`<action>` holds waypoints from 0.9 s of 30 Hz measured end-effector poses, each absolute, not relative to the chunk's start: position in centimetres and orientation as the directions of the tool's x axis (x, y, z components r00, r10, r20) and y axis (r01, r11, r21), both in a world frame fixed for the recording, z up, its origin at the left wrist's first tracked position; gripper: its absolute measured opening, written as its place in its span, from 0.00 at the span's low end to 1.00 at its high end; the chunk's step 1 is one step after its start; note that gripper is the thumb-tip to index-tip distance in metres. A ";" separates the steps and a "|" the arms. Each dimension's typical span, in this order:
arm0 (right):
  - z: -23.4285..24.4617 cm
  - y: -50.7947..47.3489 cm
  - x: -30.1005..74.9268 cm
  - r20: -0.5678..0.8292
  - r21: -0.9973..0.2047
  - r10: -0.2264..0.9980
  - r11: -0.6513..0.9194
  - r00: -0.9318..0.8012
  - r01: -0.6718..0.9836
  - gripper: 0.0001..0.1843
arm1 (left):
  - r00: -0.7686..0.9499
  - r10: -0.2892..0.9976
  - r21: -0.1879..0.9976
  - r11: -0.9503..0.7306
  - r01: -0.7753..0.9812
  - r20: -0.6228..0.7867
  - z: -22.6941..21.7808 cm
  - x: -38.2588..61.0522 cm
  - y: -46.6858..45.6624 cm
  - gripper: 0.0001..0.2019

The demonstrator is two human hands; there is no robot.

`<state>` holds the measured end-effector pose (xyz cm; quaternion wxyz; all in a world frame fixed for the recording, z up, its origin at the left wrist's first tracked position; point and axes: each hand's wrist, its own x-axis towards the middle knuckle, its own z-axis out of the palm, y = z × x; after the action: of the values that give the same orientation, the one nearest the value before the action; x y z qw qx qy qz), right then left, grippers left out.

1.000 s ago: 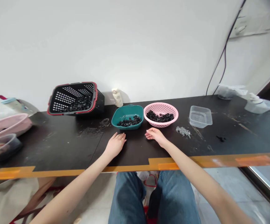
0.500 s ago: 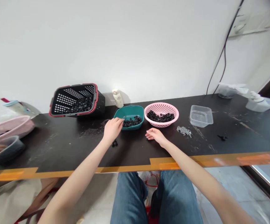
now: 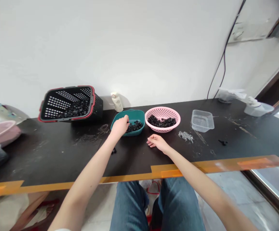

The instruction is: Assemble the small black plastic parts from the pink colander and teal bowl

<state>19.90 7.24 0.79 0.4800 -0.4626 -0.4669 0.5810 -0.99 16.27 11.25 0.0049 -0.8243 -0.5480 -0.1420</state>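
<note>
**Q:** Head view. Left hand?

**A:** The left hand [image 3: 119, 126] reaches over the rim of a teal plastic tray [image 3: 129, 112], fingers down among small dark pieces [image 3: 134, 127]. It's curled, but the fingers are partly hidden, so I can't tell if it's gripping any.

**Q:** Right hand?

**A:** The right hand [image 3: 156, 143] lies relaxed and open on the black surface [image 3: 57, 154], holding nothing, just in front of a pink perforated bowl [image 3: 162, 131]. That bowl has more dark pieces [image 3: 161, 121] in it.

**Q:** Why's everything set like that?

**A:** Looks like reach. Tray and bowl sit side by side, nearly touching, directly ahead of the person, so both are within easy range. A black slotted basket with a red rim [image 3: 69, 119] lies tipped on its side, its open top facing the person, probably so the dark pieces [image 3: 74, 109] inside are easy to get at.

**Q:** Anything loose?

**A:** One small dark piece [image 3: 114, 150] lies on the surface below the left wrist. Silver screws [image 3: 185, 136] are in a separate pile right of the bowl, near an empty-looking clear plastic box [image 3: 202, 120].
</note>
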 end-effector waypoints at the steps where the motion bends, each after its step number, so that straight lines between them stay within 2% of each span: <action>1: 1.1 6.7 20.5 -0.086 -0.991 0.985 -0.100 -0.148 -0.086 0.12 | 0.357 0.880 0.270 -0.443 0.855 0.313 11.2 -0.5 14.9 0.08; 3: 1.9 5.6 22.5 -0.078 -0.996 0.960 -0.061 -0.267 0.068 0.11 | 0.453 0.840 0.549 -0.539 0.638 0.298 10.3 0.8 12.1 0.12; 5: 2.6 4.6 25.8 -0.060 -0.960 0.944 0.035 -0.326 0.279 0.10 | 0.643 0.751 0.755 -0.506 0.417 0.148 8.2 2.1 9.9 0.16; 7: 3.2 4.0 29.5 -0.016 -0.888 0.979 0.080 -0.202 0.453 0.10 | 0.731 0.682 0.881 -0.355 0.311 0.017 5.5 3.3 8.8 0.16; 9: 3.4 4.0 33.0 0.004 -0.771 0.999 -0.019 0.034 0.636 0.08 | 0.703 0.710 0.958 -0.179 0.223 -0.031 3.0 4.2 8.7 0.17; 11: 3.2 4.4 35.4 0.022 -0.653 0.981 -0.130 0.191 0.746 0.07 | 0.635 0.771 0.994 -0.020 0.107 -0.053 1.4 4.6 9.2 0.18; 14: 2.5 5.0 36.5 0.020 -0.557 0.969 -0.194 0.247 0.808 0.07 | 0.568 0.820 0.994 0.104 -0.028 -0.070 0.4 4.4 10.1 0.20; 20: 1.6 5.3 35.5 0.009 -0.463 0.952 -0.268 0.307 0.845 0.08 | 0.583 0.807 0.982 0.168 -0.086 -0.087 0.6 3.6 10.2 0.18; 27: 1.9 5.6 35.8 0.020 -0.410 0.929 -0.330 0.370 0.850 0.09 | 0.618 0.783 0.968 0.203 -0.145 -0.072 0.6 3.9 9.7 0.17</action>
<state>35.75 5.59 1.88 0.1791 -0.8080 -0.5506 0.1095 3.90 9.66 0.58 -0.7176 -0.5420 -0.2942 -0.3235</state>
